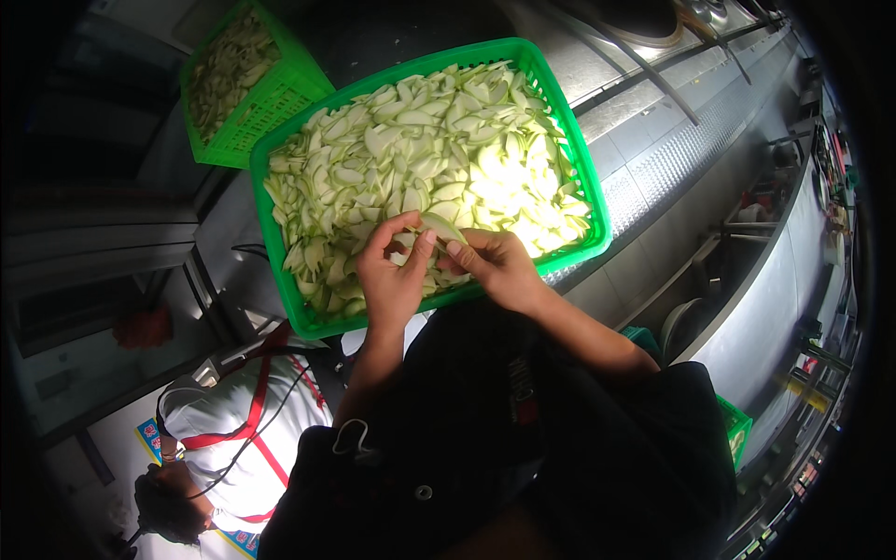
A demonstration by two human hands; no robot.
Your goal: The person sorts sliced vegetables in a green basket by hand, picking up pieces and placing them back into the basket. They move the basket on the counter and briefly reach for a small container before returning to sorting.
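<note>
A green plastic basket (598,203) full of pale green vegetable slices (413,133) lies before me. Over its near side, my left hand (395,262) and my right hand (493,266) come close together. Between them is a curved slice with a green rim (442,227), pinched by the thumb and fingers of my right hand at one end, while my left fingertips touch its other end. Part of the slice is hidden behind my thumbs. Bright light falls on the slices at the basket's right.
A second green basket (269,105) of slices stands at the upper left. A co-worker in a white top with red straps (245,427) is at the lower left. Steel counters (756,280) run along the right, and a stove top with a wok (644,21) sits at the upper right.
</note>
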